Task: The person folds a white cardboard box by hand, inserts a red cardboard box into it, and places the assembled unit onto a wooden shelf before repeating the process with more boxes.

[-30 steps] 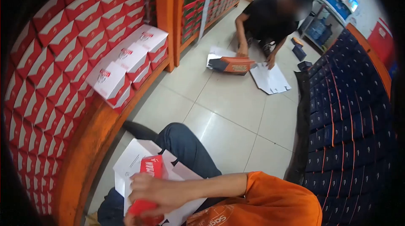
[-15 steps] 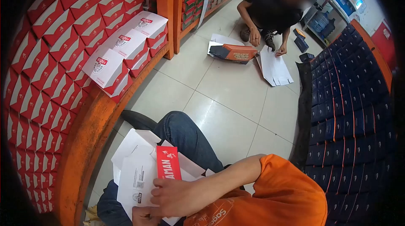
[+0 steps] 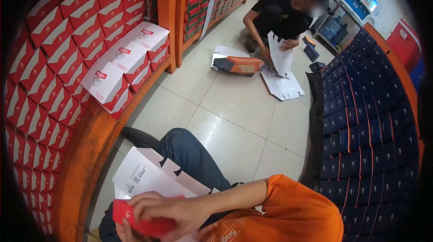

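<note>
A partly folded red-and-white cardboard box point(image 3: 158, 183) rests over my lap, its white printed inner side and notched flaps spread above my hands. My right hand point(image 3: 173, 215) lies over its red panel, the fingers curled onto it and slightly blurred. Below the panel's left end, my left hand point(image 3: 125, 233) pinches the lower edge, partly cut off by the frame. The red panel is bent between both hands.
Red-and-white boxes point(image 3: 106, 84) stand stacked along an orange rack point(image 3: 85, 160) at left. Dark blue boxes point(image 3: 370, 142) line the right side. Ahead, a person in black point(image 3: 284, 20) squats handling white cardboard point(image 3: 282, 84) beside an orange-and-black box point(image 3: 239, 64).
My hands have shifted the red panel down and left and bent it, opening the white flaps to view. The person ahead has lifted one cardboard sheet upright.
</note>
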Demonstrator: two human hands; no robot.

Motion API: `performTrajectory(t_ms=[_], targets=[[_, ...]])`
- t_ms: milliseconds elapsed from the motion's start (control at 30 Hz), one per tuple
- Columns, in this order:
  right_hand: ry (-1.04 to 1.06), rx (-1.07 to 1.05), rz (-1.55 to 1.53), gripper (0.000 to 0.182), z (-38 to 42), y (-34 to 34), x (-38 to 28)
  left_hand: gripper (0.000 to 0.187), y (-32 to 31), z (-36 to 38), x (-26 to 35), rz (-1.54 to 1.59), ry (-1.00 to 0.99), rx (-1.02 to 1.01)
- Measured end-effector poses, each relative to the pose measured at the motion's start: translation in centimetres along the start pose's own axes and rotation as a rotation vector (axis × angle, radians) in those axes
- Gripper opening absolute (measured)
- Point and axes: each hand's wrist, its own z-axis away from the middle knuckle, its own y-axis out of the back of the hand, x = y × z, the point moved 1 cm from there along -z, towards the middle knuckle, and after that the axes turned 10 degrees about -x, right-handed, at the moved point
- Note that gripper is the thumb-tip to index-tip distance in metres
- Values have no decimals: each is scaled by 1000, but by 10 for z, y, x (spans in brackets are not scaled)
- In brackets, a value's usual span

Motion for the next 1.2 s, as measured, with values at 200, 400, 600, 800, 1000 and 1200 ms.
performTrajectory(t_ms=[200, 400, 600, 800, 1000, 1200], targets=[[-101, -125, 728, 31, -9, -11, -20, 40, 4, -5, -2, -408, -52, -53], [-235, -82, 745, 19, 3, 12, 0, 35, -12, 2, -37, -26, 99, 64], [-434, 182, 4, 43, 21, 38, 27, 27, 0, -35, -67, -181, 63, -269], [-453, -305, 550, 50, 13, 39, 10, 33, -11, -44, -57, -480, -252, -242], [-515, -407, 482, 78, -18, 35, 15, 58, 9, -32, -95, -866, -460, -460], [-535, -245, 313, 73, 0, 48, 28, 67, 171, -20, -38, 106, 171, -1088]])
